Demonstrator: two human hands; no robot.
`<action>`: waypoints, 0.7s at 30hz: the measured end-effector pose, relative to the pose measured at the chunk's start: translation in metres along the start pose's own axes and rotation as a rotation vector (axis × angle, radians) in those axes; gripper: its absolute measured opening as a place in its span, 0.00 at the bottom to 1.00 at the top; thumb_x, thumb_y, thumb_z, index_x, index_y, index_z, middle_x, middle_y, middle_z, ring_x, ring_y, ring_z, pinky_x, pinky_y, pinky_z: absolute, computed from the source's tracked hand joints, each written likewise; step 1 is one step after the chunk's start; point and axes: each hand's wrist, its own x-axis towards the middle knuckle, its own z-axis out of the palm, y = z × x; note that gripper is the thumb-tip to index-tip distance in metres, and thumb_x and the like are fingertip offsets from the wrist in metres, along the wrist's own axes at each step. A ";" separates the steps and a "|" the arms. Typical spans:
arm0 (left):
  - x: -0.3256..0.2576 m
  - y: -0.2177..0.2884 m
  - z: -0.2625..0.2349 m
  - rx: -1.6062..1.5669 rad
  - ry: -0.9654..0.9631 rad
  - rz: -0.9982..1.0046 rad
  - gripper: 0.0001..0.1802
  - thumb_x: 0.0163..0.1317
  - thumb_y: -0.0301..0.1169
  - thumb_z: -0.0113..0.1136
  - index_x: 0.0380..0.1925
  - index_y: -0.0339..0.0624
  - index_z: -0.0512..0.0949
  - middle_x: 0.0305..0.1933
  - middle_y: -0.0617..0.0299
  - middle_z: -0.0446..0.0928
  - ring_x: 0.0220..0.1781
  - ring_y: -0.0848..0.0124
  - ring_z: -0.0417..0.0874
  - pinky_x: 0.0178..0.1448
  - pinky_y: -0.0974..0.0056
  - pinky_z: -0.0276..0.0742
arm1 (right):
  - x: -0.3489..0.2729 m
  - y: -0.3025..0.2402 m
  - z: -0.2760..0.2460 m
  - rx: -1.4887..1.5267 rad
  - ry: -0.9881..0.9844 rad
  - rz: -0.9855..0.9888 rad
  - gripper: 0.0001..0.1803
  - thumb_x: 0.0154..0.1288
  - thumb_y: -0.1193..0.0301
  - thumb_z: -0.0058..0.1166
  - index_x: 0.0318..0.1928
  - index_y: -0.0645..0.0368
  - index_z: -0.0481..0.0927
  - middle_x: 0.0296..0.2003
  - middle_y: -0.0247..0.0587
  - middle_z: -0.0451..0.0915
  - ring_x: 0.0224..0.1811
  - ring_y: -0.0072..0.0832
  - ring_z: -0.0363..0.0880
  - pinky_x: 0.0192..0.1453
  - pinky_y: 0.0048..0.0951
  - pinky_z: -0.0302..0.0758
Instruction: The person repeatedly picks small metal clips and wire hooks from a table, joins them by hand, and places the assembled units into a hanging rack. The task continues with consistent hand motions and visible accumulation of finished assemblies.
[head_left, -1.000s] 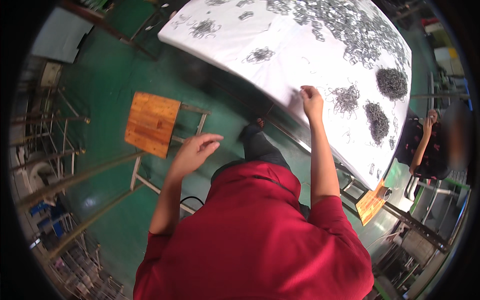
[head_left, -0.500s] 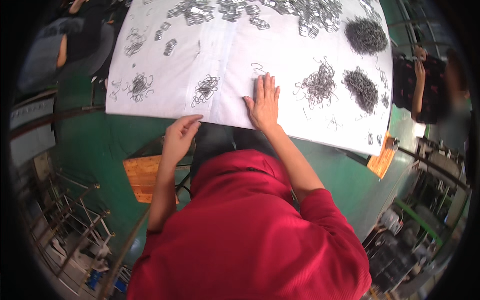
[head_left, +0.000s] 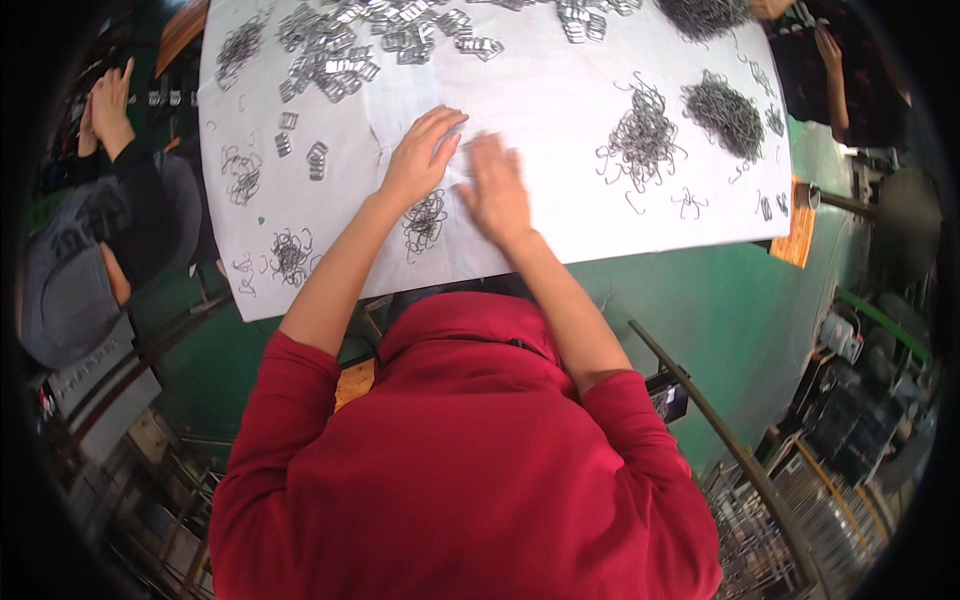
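Note:
My left hand (head_left: 423, 155) reaches over the white-covered table (head_left: 560, 190), its fingers stretched out and the thumb apart from them. Just below it lies a small pile of bent wire hooks (head_left: 425, 225). My right hand (head_left: 497, 188) is beside it, close to the left fingertips. Motion blurs its fingers, but they look stretched out, and I see nothing held in it. Whether a small hook lies between the two hands is too blurred to tell. Another small hook pile (head_left: 290, 255) lies to the left of my left forearm, and a larger loose one (head_left: 643, 138) to the right of my right hand.
Ribbed metal pieces (head_left: 345, 60) are heaped along the far side. Dense dark hook piles (head_left: 725, 112) lie at the right. One person (head_left: 90, 230) is at the left and another person's arm (head_left: 832, 85) shows at the right. A metal bar (head_left: 720, 440) stands behind me at the right.
My left hand has moved from the table's near edge up over the surface. The right hand has shifted left toward it. The view has turned, so the table sits differently in it.

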 end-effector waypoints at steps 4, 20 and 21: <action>0.011 -0.004 0.014 0.166 -0.163 0.079 0.21 0.63 0.34 0.42 0.56 0.46 0.67 0.63 0.58 0.62 0.70 0.58 0.51 0.70 0.49 0.41 | -0.014 0.001 -0.019 0.132 0.082 -0.076 0.23 0.57 0.64 0.52 0.51 0.60 0.70 0.54 0.48 0.67 0.60 0.39 0.62 0.65 0.44 0.54; -0.095 0.036 -0.024 -0.063 0.434 -0.162 0.12 0.58 0.22 0.50 0.42 0.37 0.75 0.41 0.53 0.77 0.44 0.64 0.78 0.48 0.66 0.72 | 0.000 0.067 -0.089 -0.157 0.133 0.135 0.08 0.54 0.68 0.54 0.25 0.60 0.74 0.25 0.46 0.75 0.27 0.43 0.74 0.35 0.43 0.68; -0.112 0.037 -0.022 -0.059 0.483 -0.200 0.11 0.58 0.21 0.50 0.41 0.37 0.76 0.40 0.54 0.77 0.43 0.64 0.79 0.47 0.66 0.72 | 0.012 0.042 -0.080 -0.005 0.097 0.029 0.08 0.53 0.70 0.54 0.25 0.61 0.74 0.25 0.47 0.75 0.27 0.44 0.74 0.34 0.43 0.68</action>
